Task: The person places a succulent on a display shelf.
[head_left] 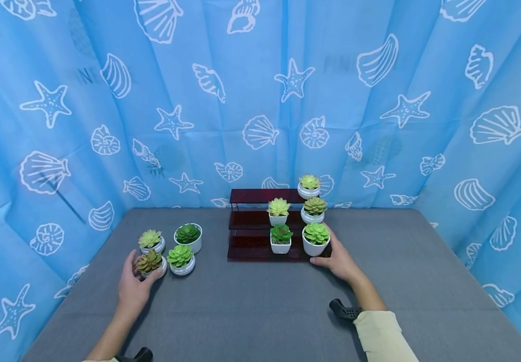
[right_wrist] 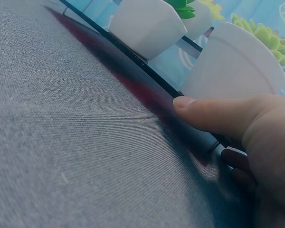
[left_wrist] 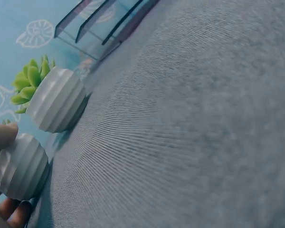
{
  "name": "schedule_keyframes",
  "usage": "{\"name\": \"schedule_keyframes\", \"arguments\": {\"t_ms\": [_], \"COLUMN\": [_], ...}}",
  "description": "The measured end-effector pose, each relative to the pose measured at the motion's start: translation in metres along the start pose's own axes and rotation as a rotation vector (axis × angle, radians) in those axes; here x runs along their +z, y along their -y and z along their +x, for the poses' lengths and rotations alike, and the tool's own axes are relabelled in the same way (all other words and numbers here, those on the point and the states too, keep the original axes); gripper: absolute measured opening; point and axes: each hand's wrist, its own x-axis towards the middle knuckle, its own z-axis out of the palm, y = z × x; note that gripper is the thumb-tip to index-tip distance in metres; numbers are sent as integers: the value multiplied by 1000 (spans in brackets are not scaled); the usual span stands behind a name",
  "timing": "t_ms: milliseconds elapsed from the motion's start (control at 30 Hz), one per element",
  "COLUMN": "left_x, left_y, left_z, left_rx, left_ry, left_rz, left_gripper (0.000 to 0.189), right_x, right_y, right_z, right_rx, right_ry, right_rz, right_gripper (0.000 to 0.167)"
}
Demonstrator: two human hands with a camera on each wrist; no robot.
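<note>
My left hand (head_left: 136, 291) grips a white ribbed pot with a reddish-green succulent (head_left: 149, 261), thumb on one side and fingers on the other. Close by stand a pale-green succulent (head_left: 151, 239), a dark-green one (head_left: 188, 234) and a bright-green one (left_wrist: 29, 83), all in white pots. At the right end of a dark-red three-tier rack (head_left: 247, 254), my right hand (head_left: 343, 261) holds the bottom shelf. Its thumb (right_wrist: 213, 114) lies along the front edge, before the base of a white pot with a bright-green succulent (head_left: 316, 244); some fingers are hidden.
A square pot with a dark-green succulent (head_left: 280, 244) sits on the bottom tier. Behind it stands a yellow-green one (head_left: 278, 211). Two more pots, middle-tier (head_left: 313, 213) and top-tier (head_left: 309, 190), line the right side. Grey cloth (head_left: 260, 311) covers the table; a blue shell-print curtain (head_left: 260, 90) hangs behind.
</note>
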Motion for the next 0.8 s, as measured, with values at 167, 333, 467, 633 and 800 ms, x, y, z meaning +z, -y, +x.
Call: {"name": "schedule_keyframes", "arguments": {"t_ms": [167, 333, 467, 633, 800], "left_x": [-2, -4, -3, -3, -6], "left_y": [3, 5, 5, 4, 0], "left_z": [2, 5, 5, 3, 0], "left_rx": [-103, -127, -153, -174, -164], "left_ry": [67, 116, 93, 69, 18], "left_rz": [43, 87, 63, 15, -24], "left_gripper": [87, 87, 87, 88, 86], "right_x": [1, 1, 1, 1, 0], "right_y": [1, 0, 1, 0, 1], "right_z": [0, 0, -1, 0, 0], "right_rx": [11, 6, 9, 6, 13], "right_ry": [2, -3, -5, -3, 3], "right_rz": [0, 6, 11, 13, 10], "right_gripper": [107, 106, 105, 106, 106]}}
